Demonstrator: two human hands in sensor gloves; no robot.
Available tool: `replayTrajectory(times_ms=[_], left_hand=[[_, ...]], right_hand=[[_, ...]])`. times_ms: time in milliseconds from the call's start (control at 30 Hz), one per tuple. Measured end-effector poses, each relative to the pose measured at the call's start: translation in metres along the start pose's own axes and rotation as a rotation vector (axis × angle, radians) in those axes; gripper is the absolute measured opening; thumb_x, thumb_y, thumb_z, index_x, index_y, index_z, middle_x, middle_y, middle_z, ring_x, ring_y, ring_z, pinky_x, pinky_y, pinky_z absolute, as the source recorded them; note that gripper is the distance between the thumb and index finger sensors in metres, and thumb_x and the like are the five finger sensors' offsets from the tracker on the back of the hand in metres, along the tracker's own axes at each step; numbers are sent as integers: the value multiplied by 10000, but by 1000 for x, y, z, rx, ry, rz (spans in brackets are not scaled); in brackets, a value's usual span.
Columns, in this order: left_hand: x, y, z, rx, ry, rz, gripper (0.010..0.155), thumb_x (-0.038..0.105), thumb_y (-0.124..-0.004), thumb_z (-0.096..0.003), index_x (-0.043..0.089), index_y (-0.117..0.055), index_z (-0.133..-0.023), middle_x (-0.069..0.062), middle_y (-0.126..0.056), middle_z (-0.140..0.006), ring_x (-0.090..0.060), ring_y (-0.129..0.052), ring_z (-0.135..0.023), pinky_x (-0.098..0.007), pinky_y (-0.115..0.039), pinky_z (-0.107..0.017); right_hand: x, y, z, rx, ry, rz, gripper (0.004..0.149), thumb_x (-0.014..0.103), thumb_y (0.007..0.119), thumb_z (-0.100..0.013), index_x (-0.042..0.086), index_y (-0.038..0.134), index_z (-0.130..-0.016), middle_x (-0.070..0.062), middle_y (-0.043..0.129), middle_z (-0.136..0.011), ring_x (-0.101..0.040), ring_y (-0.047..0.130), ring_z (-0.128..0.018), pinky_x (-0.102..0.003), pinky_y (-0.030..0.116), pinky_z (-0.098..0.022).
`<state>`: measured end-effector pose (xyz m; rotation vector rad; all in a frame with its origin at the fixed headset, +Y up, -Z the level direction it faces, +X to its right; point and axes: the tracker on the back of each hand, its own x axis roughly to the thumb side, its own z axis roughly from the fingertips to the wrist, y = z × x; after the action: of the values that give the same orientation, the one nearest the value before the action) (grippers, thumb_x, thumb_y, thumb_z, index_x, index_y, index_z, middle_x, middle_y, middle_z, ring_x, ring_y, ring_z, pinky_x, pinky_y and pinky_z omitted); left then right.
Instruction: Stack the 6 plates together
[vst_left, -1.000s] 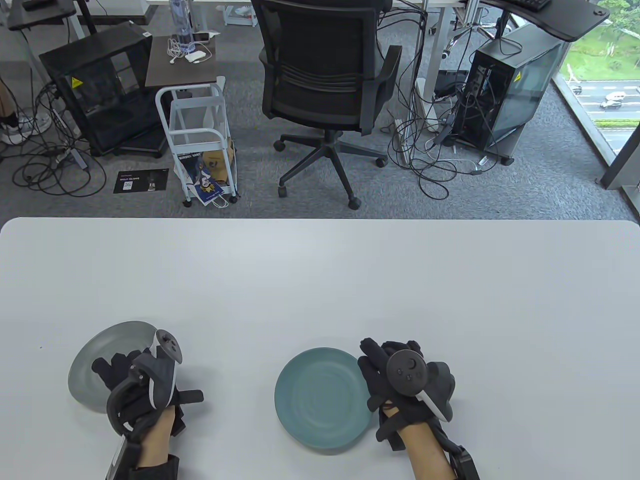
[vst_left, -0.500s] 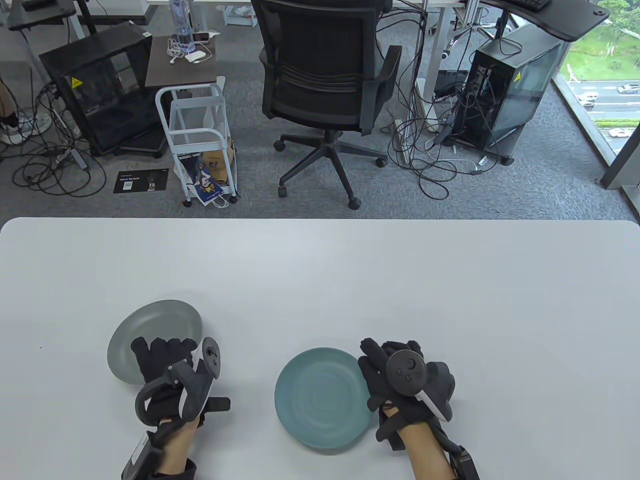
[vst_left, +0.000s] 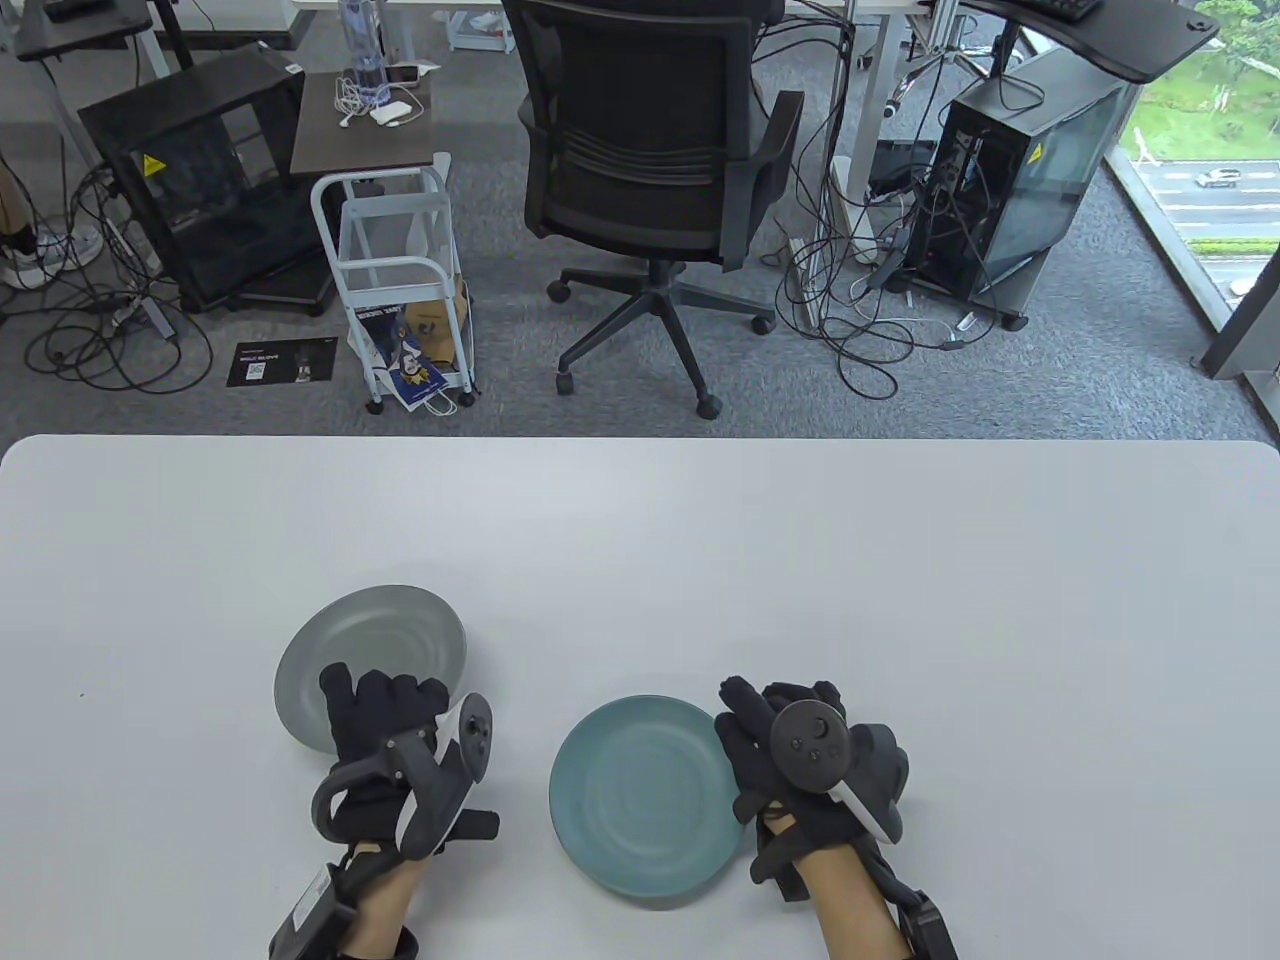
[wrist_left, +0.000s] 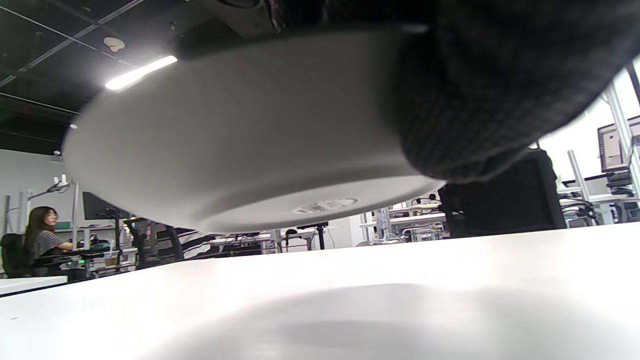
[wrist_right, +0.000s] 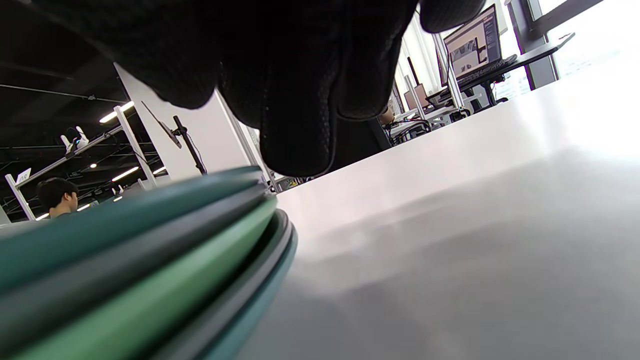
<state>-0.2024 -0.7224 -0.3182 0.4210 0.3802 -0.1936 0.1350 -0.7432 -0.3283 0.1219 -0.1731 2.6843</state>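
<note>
Grey carpet (vst_left: 1050, 390), black office chair (vst_left: 650, 150), tangled cables (vst_left: 860, 340)

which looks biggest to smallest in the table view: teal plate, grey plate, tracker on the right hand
1. teal plate, the widest disc
2. grey plate, smaller-looking, though partly hidden under the left hand and lifted off the table, so the gap is unsure
3. tracker on the right hand, clearly smallest

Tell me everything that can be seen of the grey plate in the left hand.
The grey plate is round and shallow, matte grey, with faint concentric rings on its upper face. The left wrist view shows its pale underside, with a flat foot that bears a small label. The left hand grips its near edge, fingers on top. It is lifted clear of the table, tilted, with its shadow on the tabletop below. It hangs to the left of the plate stack, apart from it.
</note>
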Motion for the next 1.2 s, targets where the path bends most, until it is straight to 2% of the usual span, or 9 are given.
replayTrajectory(times_ms=[367, 733, 1200], left_hand=[[27, 15, 17, 35, -114, 49, 346, 437, -1028, -249, 346, -939, -571, 127, -976, -532, -52, -893, -770, -450, -466, -885], [49, 32, 34, 68, -211, 89, 346, 442, -1027, -246, 351, -941, -569, 131, -978, -531, -51, -898, -767, -451, -470, -883], [72, 52, 55, 104, -352, 99, 348, 449, -1027, -239, 355, -943, -563, 136, -981, -525, -47, -903, -761, -455, -464, -884]], right_hand=[[3, 1, 1, -19, -6, 12, 491, 520, 692, -549, 265, 721, -967, 30, 936, -817, -245, 692, -956, -562, 359, -785], [17, -7, 4, -108, 11, 29, 518, 558, 678, -544, 256, 736, -960, 52, 966, -742, -234, 729, -933, -561, 367, -788], [38, -4, 4, -71, 1, 5, 605, 614, 633, -544, 235, 667, -1014, 27, 953, -782, -255, 702, -951, -564, 344, -789]])
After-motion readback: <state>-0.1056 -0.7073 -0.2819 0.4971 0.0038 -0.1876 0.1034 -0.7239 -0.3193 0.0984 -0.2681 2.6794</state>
